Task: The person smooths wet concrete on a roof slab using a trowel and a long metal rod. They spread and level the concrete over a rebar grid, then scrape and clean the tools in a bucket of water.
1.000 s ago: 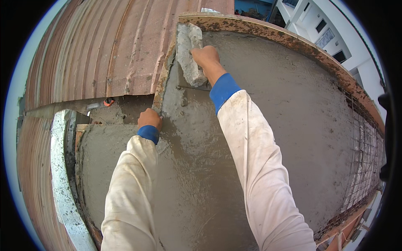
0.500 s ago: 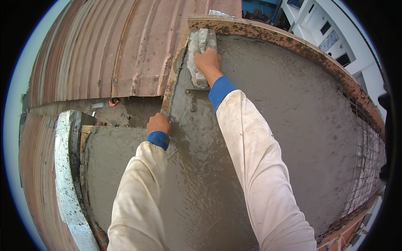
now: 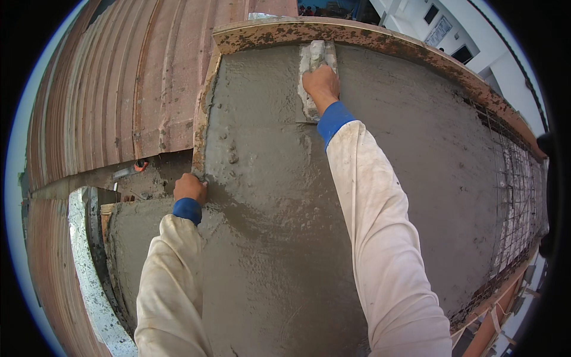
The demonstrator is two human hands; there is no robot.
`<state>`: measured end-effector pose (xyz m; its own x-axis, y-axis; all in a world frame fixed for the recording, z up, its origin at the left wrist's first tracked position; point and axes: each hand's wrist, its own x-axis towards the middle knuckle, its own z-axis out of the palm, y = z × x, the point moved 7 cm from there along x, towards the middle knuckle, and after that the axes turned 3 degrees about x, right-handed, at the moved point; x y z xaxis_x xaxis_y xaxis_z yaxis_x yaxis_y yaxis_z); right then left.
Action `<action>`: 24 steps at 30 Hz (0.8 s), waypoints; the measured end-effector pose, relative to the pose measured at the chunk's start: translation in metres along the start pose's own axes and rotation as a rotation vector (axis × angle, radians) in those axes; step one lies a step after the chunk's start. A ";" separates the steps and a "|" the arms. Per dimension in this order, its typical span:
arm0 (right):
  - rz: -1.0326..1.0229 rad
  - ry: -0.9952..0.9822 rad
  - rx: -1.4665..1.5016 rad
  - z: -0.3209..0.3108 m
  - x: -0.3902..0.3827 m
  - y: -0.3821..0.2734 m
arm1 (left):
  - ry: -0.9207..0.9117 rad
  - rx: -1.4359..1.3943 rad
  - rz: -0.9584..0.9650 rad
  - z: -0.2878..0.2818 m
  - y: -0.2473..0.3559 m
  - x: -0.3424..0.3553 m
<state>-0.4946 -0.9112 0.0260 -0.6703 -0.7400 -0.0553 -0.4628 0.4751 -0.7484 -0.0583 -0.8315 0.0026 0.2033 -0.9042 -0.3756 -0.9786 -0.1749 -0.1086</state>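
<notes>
My right hand is closed around the grip of a cement-caked plastering float. The float lies flat on wet grey concrete, just short of the far formwork board. My left hand is a fist at the near end of the left side board, right at the concrete's inner corner. Its fingers are turned away, so what they grip is hidden. Small lumps stand out of the surface near that side board.
Corrugated reddish roofing sheets lie at the left. In a gap beside them sits a tool with an orange handle. A pale spattered metal piece curves along the lower left. Steel mesh is exposed at the right edge.
The float in my right hand has slid right, away from the side board, along the far board. My left hand stays at the corner while the whole view has shifted.
</notes>
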 end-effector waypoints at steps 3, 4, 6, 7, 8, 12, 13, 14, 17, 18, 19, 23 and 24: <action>0.032 0.046 -0.112 -0.067 0.040 0.055 | 0.012 -0.010 -0.013 0.001 -0.002 0.000; 0.014 0.115 -0.164 -0.097 0.051 0.074 | 0.002 0.004 0.018 0.002 0.000 0.000; 0.171 0.208 -0.237 -0.156 0.070 0.119 | 0.019 -0.019 0.036 0.001 0.001 0.000; 0.250 0.282 -0.286 -0.187 0.073 0.138 | 0.039 -0.024 0.021 -0.001 0.000 -0.001; 0.241 0.336 -0.279 -0.212 0.071 0.152 | 0.040 -0.032 0.049 -0.001 0.001 -0.001; 0.069 0.282 -0.282 -0.233 0.036 0.140 | 0.047 -0.058 0.020 0.000 -0.001 -0.002; -0.048 0.205 -0.149 -0.214 0.020 0.118 | 0.042 -0.080 0.005 0.000 -0.002 -0.002; -0.135 0.131 -0.017 -0.187 -0.004 0.095 | 0.042 -0.089 0.001 0.000 -0.002 -0.002; -0.352 -0.117 0.175 -0.079 -0.100 0.014 | 0.030 -0.084 -0.027 0.000 -0.003 -0.002; -0.321 -0.202 0.210 -0.040 -0.134 -0.008 | 0.025 -0.090 -0.043 0.000 -0.004 -0.001; -0.298 -0.280 0.233 -0.006 -0.168 -0.028 | 0.012 -0.086 -0.057 0.001 -0.005 -0.001; -0.199 -0.504 0.160 0.072 -0.269 -0.071 | -0.011 -0.066 -0.055 0.001 -0.006 0.003; -0.205 -0.495 0.139 0.078 -0.281 -0.074 | -0.010 -0.071 -0.016 0.000 -0.004 0.005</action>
<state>-0.2272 -0.7758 0.0459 -0.2058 -0.9622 -0.1785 -0.4519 0.2553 -0.8548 -0.0533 -0.8350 0.0010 0.2185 -0.8973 -0.3835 -0.9750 -0.2167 -0.0487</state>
